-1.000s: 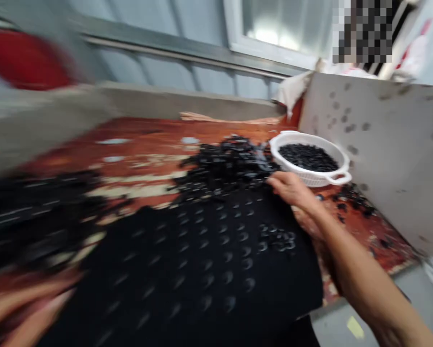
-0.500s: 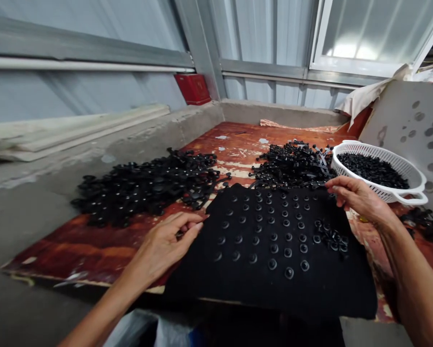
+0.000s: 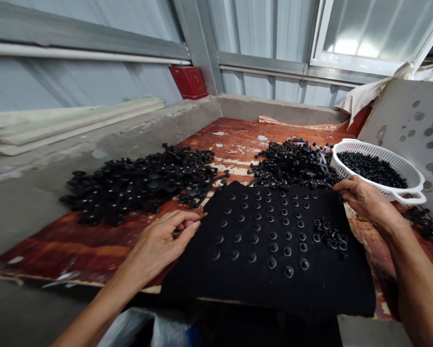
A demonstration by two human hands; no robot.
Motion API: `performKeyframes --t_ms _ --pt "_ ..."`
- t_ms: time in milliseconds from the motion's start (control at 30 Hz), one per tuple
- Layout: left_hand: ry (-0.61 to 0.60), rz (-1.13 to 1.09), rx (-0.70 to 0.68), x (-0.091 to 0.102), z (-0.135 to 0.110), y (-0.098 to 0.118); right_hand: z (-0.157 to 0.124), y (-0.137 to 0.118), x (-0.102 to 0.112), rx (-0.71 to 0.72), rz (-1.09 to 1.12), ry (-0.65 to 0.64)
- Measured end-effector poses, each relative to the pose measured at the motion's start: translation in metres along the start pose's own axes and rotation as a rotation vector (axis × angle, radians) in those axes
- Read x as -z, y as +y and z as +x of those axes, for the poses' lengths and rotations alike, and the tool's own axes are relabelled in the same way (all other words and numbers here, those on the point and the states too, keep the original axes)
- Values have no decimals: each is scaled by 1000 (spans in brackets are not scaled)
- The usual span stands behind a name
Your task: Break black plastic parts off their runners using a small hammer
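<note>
A black cloth (image 3: pixel 238 284) lies at the front of the table, dotted with rows of small round black plastic pieces (image 3: pixel 273 235), their stems up. More of these form a loose cluster (image 3: pixel 334 236) on the cloth's right side. My left hand (image 3: pixel 169 236) is closed at the cloth's left edge, thumb and forefinger pinched on it. At the far right corner my right hand (image 3: pixel 364 200) has its fingers curled on the cloth's edge, with the fingertips partly hidden.
Behind the cloth sit two heaps of black plastic parts, one left (image 3: pixel 140 183) and one right (image 3: pixel 292 164). A white basket (image 3: pixel 414 178) of small black pieces stands at right. A concrete ledge (image 3: pixel 187 118) borders the worn red-brown table (image 3: pixel 93 246); a red tin (image 3: pixel 189 82) rests there.
My right hand has shifted slightly right and its fingers have curled in more at the cloth's corner. The left hand stays at the left edge. The view has turned slightly.
</note>
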State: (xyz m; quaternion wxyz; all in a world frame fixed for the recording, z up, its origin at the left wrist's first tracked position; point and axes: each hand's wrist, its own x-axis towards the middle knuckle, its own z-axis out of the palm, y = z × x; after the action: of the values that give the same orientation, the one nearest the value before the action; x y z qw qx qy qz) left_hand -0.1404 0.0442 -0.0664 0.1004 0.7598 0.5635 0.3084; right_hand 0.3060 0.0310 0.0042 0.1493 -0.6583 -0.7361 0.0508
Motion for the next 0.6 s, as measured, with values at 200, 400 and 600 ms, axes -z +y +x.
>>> performKeyframes --t_ms 200,400,600 --pt "-7 -11 7 2 0 5 -14 -41 4 109 69 -348" --pt "9 -10 -7 4 1 10 -11 -47 -1 92 70 -342" --pt "10 -11 -5 3 1 9 -9 -43 -5 31 63 -297"
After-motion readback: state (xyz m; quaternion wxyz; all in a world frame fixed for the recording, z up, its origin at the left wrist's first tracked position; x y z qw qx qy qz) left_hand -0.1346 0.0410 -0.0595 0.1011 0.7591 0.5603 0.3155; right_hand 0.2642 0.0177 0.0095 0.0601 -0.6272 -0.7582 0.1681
